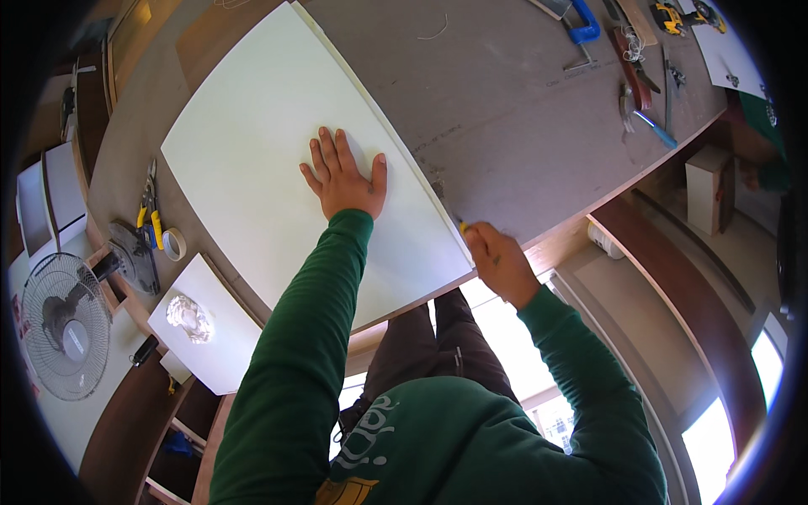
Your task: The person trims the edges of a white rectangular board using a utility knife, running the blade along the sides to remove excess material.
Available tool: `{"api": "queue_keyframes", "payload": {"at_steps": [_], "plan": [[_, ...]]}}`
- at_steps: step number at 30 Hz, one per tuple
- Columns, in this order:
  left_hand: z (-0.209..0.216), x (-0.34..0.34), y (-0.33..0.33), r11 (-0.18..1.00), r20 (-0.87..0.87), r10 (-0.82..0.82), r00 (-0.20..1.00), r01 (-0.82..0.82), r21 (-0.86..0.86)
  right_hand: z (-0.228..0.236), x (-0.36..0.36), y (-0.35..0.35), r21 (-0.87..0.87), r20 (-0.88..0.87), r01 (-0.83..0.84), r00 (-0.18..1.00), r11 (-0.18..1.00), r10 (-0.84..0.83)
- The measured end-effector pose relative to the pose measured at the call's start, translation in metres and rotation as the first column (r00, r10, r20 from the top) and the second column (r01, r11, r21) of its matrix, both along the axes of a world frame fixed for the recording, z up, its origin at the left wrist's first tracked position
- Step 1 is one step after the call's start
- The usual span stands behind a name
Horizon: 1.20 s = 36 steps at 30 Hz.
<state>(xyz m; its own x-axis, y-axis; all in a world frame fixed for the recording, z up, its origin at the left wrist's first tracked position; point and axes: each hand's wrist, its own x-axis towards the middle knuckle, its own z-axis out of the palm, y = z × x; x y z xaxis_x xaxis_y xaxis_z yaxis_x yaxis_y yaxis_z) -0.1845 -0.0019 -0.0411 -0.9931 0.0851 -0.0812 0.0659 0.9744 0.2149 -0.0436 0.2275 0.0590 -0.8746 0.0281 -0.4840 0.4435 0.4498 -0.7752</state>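
Note:
A large white board [252, 160] lies at a slant on the brown worktable [505, 109]. My left hand [343, 178] rests flat on its face, fingers spread and holding nothing. At the near end of the board's right edge, my right hand [501, 259] is closed around a small hand tool [462, 226]. Only a bit of yellow and a thin dark tip of that tool show past the fingers, so its exact kind is hidden. A narrow strip of edging [379, 118] runs along this long side of the board.
Yellow-handled snips [150, 206] and a tape roll [174, 244] lie left of the board, near a fan [67, 328]. At the far right are a blue clamp [582, 25], a hammer [652, 126] and a yellow-black drill [669, 18]. A smaller white panel [223, 353] sits lower left.

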Motion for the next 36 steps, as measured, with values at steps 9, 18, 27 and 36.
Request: {"api": "queue_keyframes", "payload": {"at_steps": [9, 18, 27, 36], "plan": [[0.003, 0.000, 0.004, 1.000, -0.031, -0.008, 0.999, 0.007, -0.016, -0.071, -0.176, -0.056, 0.150, 0.001, -0.096, 0.995, 0.984, 0.097], [-0.005, 0.001, 0.000, 0.997, -0.094, -0.033, 0.995, 0.027, -0.065, -0.058, -0.201, -0.062, 0.118, 0.077, -0.180, 0.982, 0.977, 0.172], [-0.009, 0.002, -0.001, 0.996, -0.083, -0.023, 0.996, 0.015, -0.091, -0.063, -0.066, -0.035, 0.257, 0.045, -0.218, 0.976, 0.942, 0.214], [-0.009, 0.001, -0.002, 0.999, -0.102, -0.023, 0.995, 0.018, -0.045, -0.047, 0.002, -0.020, 0.285, 0.067, -0.212, 0.977, 0.935, 0.202]]}}
